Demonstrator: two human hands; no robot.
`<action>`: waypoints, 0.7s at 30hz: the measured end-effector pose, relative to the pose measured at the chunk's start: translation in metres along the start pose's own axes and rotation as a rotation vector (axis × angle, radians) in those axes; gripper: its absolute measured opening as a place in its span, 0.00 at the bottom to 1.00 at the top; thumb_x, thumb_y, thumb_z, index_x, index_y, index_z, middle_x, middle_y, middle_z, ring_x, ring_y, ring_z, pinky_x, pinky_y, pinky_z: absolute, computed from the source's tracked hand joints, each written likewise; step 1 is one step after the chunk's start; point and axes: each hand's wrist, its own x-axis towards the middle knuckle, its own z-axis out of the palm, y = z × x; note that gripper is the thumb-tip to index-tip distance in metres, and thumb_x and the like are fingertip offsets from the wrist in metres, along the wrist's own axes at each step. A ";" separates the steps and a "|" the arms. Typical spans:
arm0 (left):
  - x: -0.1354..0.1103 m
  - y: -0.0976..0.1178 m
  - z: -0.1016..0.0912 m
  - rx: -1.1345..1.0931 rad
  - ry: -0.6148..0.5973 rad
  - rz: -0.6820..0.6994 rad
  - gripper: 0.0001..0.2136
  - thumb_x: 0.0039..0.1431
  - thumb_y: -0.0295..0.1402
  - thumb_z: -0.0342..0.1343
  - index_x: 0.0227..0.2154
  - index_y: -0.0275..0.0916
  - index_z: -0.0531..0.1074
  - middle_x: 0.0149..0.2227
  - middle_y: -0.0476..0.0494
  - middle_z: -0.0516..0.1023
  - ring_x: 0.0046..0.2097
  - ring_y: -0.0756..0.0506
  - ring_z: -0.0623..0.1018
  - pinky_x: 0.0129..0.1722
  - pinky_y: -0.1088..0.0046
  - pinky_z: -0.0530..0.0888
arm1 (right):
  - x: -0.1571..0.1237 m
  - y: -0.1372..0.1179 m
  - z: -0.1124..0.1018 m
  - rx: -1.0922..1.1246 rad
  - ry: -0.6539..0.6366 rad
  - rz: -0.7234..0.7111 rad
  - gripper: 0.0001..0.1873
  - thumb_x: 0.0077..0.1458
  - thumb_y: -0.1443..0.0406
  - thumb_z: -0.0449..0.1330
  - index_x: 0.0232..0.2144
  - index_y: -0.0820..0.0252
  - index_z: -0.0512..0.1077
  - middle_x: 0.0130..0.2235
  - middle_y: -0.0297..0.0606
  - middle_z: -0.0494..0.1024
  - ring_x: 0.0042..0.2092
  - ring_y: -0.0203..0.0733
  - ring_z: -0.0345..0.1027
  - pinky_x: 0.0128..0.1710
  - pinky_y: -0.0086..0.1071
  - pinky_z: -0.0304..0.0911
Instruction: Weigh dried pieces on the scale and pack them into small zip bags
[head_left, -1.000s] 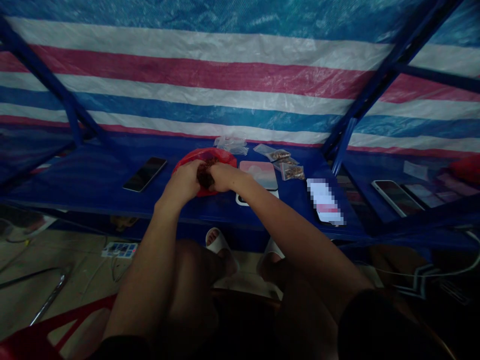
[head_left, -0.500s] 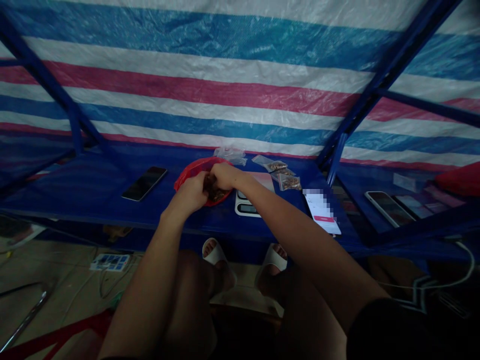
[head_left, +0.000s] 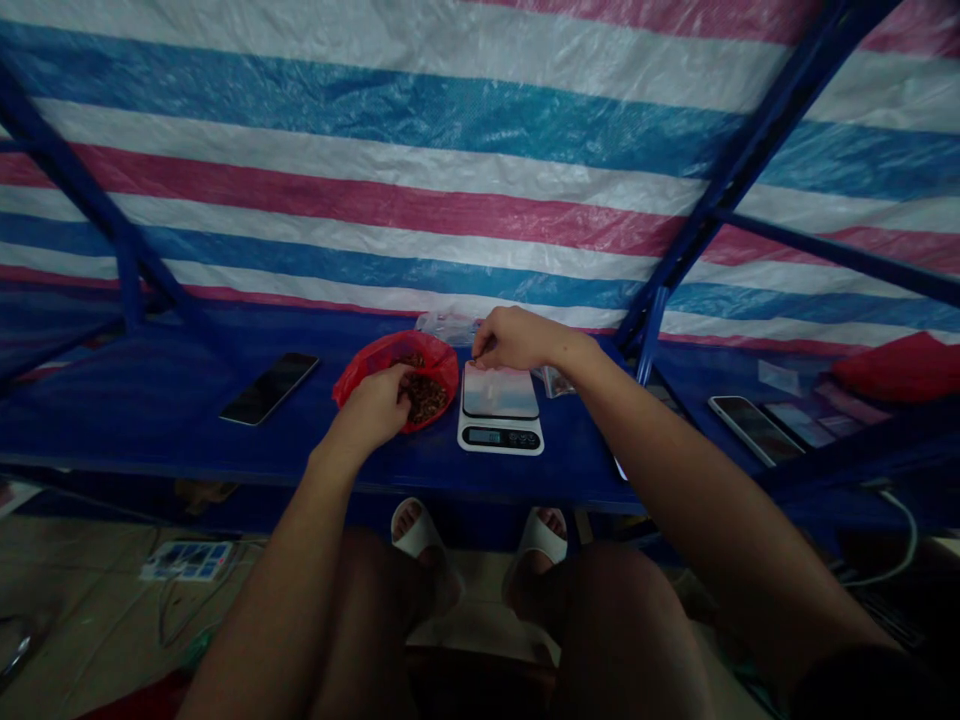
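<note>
Fingers of the left hand (head_left: 377,405) curl down into a red plastic bag (head_left: 375,358), their tips on the brown pieces (head_left: 427,398) inside. Whether they grip any cannot be told. Thumb and forefinger of the right hand (head_left: 517,340) are pinched together over the far edge of a digital kitchen scale (head_left: 500,412). What sits between them is too small to make out.

Nearest the camera, 2 white sandals (head_left: 412,525) rest on a pale floor, with a power strip (head_left: 184,560) at their 9 o'clock.

Above them runs a blue shelf (head_left: 150,420). The scale stands close to its front edge, display (head_left: 501,437) toward the person. The red plastic bag lies just beside the scale at 9 o'clock, mouth open, with the left wrist coming in from 6 o'clock. A black phone (head_left: 268,388) lies face up with a dark screen, well apart from the bag at its 9 o'clock.

At 3 o'clock of the scale, past a blue frame post (head_left: 651,335), a second phone (head_left: 750,428) lies on the next stretch of shelf. A red bundle (head_left: 892,365) sits beyond it at 2 o'clock.

At 1 o'clock of the scale a small packet (head_left: 559,381) with brown contents shows, partly hidden behind the right wrist. Clear plastic bags (head_left: 448,325) lie at 11 o'clock, behind the red bag.

Farthest back hangs a striped tarp (head_left: 450,150) in blue, white and pink.
</note>
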 end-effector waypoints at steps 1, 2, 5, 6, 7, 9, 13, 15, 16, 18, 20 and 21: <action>0.001 0.002 0.000 -0.002 0.007 -0.002 0.25 0.67 0.22 0.54 0.66 0.34 0.75 0.60 0.30 0.85 0.62 0.34 0.85 0.65 0.58 0.79 | -0.004 0.005 -0.001 -0.018 -0.025 0.023 0.11 0.63 0.69 0.70 0.46 0.62 0.89 0.46 0.45 0.91 0.46 0.46 0.83 0.44 0.32 0.69; 0.001 0.004 0.000 -0.005 0.017 -0.005 0.25 0.68 0.23 0.54 0.67 0.33 0.74 0.61 0.30 0.85 0.62 0.34 0.85 0.65 0.58 0.79 | -0.007 0.009 0.000 -0.036 -0.044 0.042 0.11 0.63 0.69 0.70 0.46 0.63 0.89 0.47 0.46 0.91 0.46 0.46 0.83 0.44 0.33 0.70; 0.004 0.008 -0.002 -0.018 0.048 -0.012 0.26 0.69 0.23 0.54 0.68 0.32 0.72 0.60 0.30 0.85 0.61 0.35 0.85 0.64 0.59 0.79 | -0.008 0.015 0.006 -0.076 -0.067 0.073 0.11 0.62 0.69 0.71 0.47 0.63 0.89 0.48 0.47 0.91 0.47 0.47 0.84 0.44 0.33 0.70; 0.004 0.009 -0.002 -0.018 0.062 -0.012 0.25 0.69 0.24 0.54 0.68 0.32 0.72 0.59 0.30 0.86 0.61 0.35 0.85 0.64 0.58 0.80 | -0.007 0.016 0.008 -0.082 -0.070 0.072 0.12 0.61 0.70 0.72 0.47 0.62 0.89 0.48 0.47 0.91 0.47 0.47 0.85 0.45 0.33 0.71; 0.005 0.010 -0.002 -0.014 0.079 -0.013 0.25 0.68 0.24 0.54 0.67 0.32 0.73 0.59 0.30 0.86 0.60 0.35 0.85 0.64 0.58 0.80 | -0.005 0.017 0.010 -0.088 -0.073 0.069 0.12 0.59 0.71 0.73 0.47 0.62 0.89 0.48 0.46 0.91 0.47 0.47 0.85 0.45 0.33 0.71; 0.006 0.011 -0.002 -0.006 0.108 -0.011 0.24 0.68 0.24 0.54 0.66 0.31 0.74 0.59 0.29 0.86 0.60 0.34 0.85 0.64 0.56 0.80 | -0.001 0.017 0.013 -0.101 -0.083 0.052 0.14 0.57 0.72 0.74 0.46 0.61 0.90 0.47 0.45 0.91 0.46 0.48 0.85 0.44 0.32 0.71; 0.007 0.013 -0.001 -0.008 0.105 0.006 0.24 0.68 0.24 0.53 0.66 0.30 0.75 0.58 0.29 0.86 0.59 0.34 0.86 0.64 0.57 0.79 | 0.003 0.019 0.014 -0.129 -0.098 0.009 0.16 0.56 0.74 0.74 0.47 0.62 0.89 0.47 0.45 0.91 0.46 0.48 0.85 0.43 0.33 0.70; 0.007 0.015 -0.001 -0.012 0.098 0.015 0.24 0.68 0.24 0.53 0.65 0.31 0.76 0.58 0.30 0.86 0.59 0.35 0.86 0.64 0.58 0.80 | 0.003 0.020 0.015 -0.127 -0.097 -0.004 0.16 0.56 0.74 0.74 0.48 0.63 0.89 0.48 0.45 0.91 0.46 0.48 0.85 0.42 0.33 0.70; 0.007 0.015 -0.001 -0.008 0.096 0.018 0.24 0.68 0.24 0.53 0.65 0.31 0.77 0.59 0.30 0.86 0.59 0.35 0.86 0.64 0.58 0.80 | 0.003 0.021 0.015 -0.121 -0.092 -0.010 0.16 0.56 0.74 0.74 0.48 0.63 0.89 0.48 0.46 0.91 0.46 0.48 0.85 0.42 0.33 0.69; 0.007 0.015 -0.001 0.015 0.092 0.027 0.21 0.68 0.25 0.53 0.60 0.33 0.80 0.58 0.31 0.86 0.58 0.35 0.86 0.64 0.58 0.80 | 0.003 0.022 0.016 -0.110 -0.083 -0.015 0.15 0.56 0.74 0.74 0.47 0.63 0.89 0.48 0.46 0.91 0.46 0.47 0.85 0.42 0.33 0.69; 0.007 0.013 -0.001 0.050 0.082 0.036 0.18 0.68 0.27 0.53 0.54 0.35 0.84 0.56 0.33 0.87 0.57 0.35 0.86 0.63 0.59 0.80 | 0.003 0.023 0.016 -0.110 -0.084 -0.006 0.13 0.57 0.74 0.72 0.45 0.63 0.89 0.46 0.46 0.91 0.45 0.47 0.84 0.41 0.33 0.68; 0.007 0.012 -0.001 0.064 0.078 0.037 0.17 0.68 0.28 0.53 0.52 0.36 0.85 0.55 0.34 0.88 0.56 0.35 0.86 0.63 0.59 0.80 | 0.003 0.023 0.016 -0.115 -0.088 -0.001 0.12 0.58 0.74 0.71 0.44 0.64 0.89 0.45 0.46 0.91 0.44 0.46 0.84 0.41 0.33 0.68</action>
